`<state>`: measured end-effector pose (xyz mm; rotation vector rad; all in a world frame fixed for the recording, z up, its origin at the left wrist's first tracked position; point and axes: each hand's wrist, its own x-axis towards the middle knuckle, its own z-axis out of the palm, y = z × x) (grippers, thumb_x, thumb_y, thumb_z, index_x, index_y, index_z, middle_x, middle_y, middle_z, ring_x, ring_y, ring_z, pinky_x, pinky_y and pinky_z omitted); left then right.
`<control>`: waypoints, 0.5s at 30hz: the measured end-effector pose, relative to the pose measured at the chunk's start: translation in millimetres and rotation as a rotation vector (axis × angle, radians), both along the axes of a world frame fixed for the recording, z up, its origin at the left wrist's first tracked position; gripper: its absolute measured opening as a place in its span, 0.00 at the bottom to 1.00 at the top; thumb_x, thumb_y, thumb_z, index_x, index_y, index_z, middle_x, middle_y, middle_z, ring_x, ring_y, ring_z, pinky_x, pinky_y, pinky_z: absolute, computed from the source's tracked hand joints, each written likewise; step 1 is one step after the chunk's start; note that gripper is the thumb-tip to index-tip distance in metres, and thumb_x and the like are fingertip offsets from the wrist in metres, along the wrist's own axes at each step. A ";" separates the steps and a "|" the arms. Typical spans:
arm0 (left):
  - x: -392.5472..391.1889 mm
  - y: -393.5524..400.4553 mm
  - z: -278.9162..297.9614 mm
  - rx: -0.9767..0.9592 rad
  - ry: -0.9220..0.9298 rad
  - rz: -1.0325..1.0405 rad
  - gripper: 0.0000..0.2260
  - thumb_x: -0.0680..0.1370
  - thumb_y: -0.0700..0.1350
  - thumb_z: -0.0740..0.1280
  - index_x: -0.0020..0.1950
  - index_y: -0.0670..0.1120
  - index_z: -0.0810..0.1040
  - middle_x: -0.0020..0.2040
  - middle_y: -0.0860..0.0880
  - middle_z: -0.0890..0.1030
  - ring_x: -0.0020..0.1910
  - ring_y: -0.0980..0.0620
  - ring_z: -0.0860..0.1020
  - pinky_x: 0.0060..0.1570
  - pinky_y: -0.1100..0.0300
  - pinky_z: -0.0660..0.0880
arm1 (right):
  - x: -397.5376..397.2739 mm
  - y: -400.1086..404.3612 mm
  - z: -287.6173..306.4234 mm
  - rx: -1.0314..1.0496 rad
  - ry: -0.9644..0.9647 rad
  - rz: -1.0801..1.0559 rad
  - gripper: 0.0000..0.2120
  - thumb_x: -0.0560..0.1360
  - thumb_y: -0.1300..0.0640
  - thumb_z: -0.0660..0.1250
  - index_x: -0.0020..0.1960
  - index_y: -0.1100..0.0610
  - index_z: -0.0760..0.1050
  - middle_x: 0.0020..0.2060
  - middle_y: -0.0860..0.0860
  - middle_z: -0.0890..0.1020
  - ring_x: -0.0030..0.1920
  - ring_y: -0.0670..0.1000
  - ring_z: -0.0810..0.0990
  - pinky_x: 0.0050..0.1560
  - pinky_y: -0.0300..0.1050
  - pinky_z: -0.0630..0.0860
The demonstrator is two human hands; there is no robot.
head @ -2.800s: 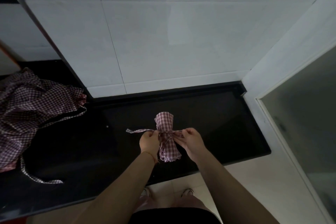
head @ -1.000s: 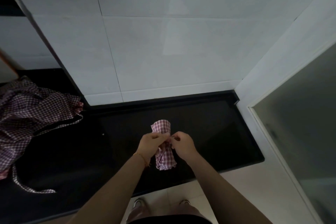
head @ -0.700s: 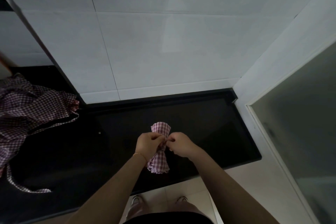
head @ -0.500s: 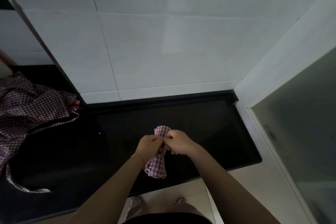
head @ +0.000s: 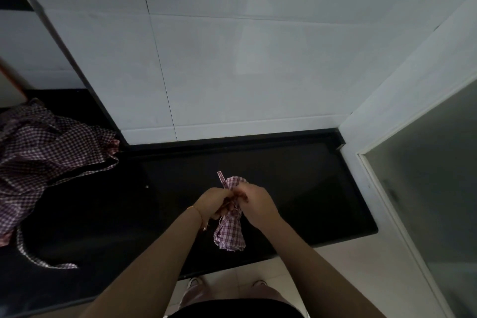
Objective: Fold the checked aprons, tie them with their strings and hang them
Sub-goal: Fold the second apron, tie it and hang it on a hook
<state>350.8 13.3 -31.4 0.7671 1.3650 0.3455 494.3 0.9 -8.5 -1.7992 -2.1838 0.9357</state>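
Cloth this light and limp should only keep its roll while pinched at the waist. Lower centre of the frame, above the black counter [head: 296, 188], the left hand [head: 215, 201] and right hand [head: 255, 201] curl tight round the folded apron [head: 229, 232] at its strings [head: 221, 178]; loose aprons [head: 38, 162] lie far left

Checked cloth apron [head: 229, 232]; glossy black stone counter [head: 296, 188]; smooth white tiles [head: 232, 72].

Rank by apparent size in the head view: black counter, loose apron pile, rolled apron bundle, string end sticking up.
1. black counter
2. loose apron pile
3. rolled apron bundle, partly hidden by both hands
4. string end
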 end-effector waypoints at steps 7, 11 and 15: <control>-3.6 -2.0 -1.5 0.015 -0.003 -0.038 0.14 0.81 0.49 0.61 0.41 0.43 0.78 0.32 0.48 0.75 0.26 0.55 0.68 0.27 0.62 0.60 | 4.4 -1.6 -2.9 0.099 -0.093 0.212 0.11 0.81 0.61 0.61 0.62 0.56 0.74 0.57 0.51 0.78 0.57 0.50 0.76 0.58 0.41 0.71; -5.0 -9.1 -3.7 0.120 -0.012 -0.002 0.11 0.81 0.45 0.64 0.45 0.41 0.82 0.32 0.49 0.77 0.27 0.57 0.70 0.26 0.65 0.64 | 13.7 -2.8 -4.8 0.032 -0.012 0.084 0.06 0.81 0.60 0.60 0.48 0.57 0.74 0.44 0.50 0.77 0.44 0.49 0.75 0.47 0.44 0.72; 5.2 -12.8 -5.5 0.187 0.005 0.095 0.08 0.81 0.40 0.65 0.51 0.37 0.81 0.32 0.49 0.79 0.22 0.63 0.74 0.23 0.70 0.68 | 17.8 -3.1 -3.7 -0.229 0.053 -0.075 0.08 0.80 0.59 0.60 0.43 0.51 0.71 0.40 0.50 0.77 0.40 0.48 0.76 0.41 0.42 0.73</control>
